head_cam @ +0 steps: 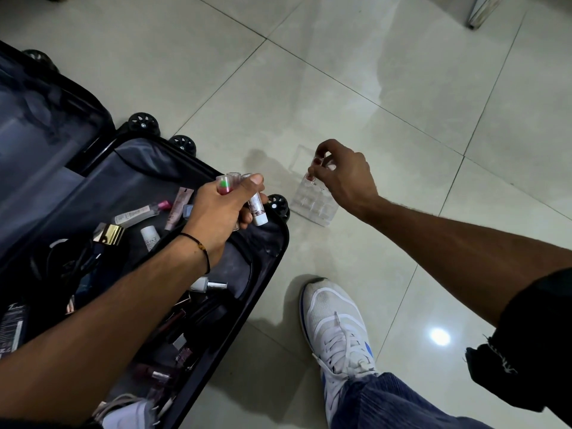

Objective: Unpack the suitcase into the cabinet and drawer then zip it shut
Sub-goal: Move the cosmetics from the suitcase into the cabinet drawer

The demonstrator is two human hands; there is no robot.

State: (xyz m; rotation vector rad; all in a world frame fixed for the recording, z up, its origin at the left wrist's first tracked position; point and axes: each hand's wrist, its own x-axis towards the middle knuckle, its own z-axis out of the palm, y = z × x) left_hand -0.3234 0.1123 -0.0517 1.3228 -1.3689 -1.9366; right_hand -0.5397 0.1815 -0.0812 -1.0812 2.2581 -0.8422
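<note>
Grips with left hand (pixel 227 209) a bunch of tubes (pixel 257 209), fingers and thumb curled tight round them, above the right edge of the suitcase (pixel 269 274). Shows a green-and-pink cap (pixel 224 183) at the top of the bunch and a white patterned tube sticking out lowest. Wears a black thread (pixel 202 252) on that wrist.

Pinches with right hand (pixel 343 178) a red tube (pixel 312 176), fingertips closed on its upper end, lower end down at a clear organiser (pixel 312 205). Cannot tell whether seated in a slot or just above one. Organiser set on the floor (pixel 340 72), just beside the suitcase's near wheel (pixel 277 204).

Suitcase lying open flat at left, both halves lined in grey, far half out of reach of either hand. Scattered in the near half, under the left forearm: a gold box (pixel 110 233), a small white bottle (pixel 150 238), a pink-capped vial (pixel 142 212), a white polish (pixel 207 285), a dark red polish (pixel 151 373), and other dark items too jumbled to tell.

Below the right arm, planted on the tiles: a white shoe (pixel 337 329) under blue jeans (pixel 387 404). Black sleeve (pixel 532 335) on the right upper arm.
</note>
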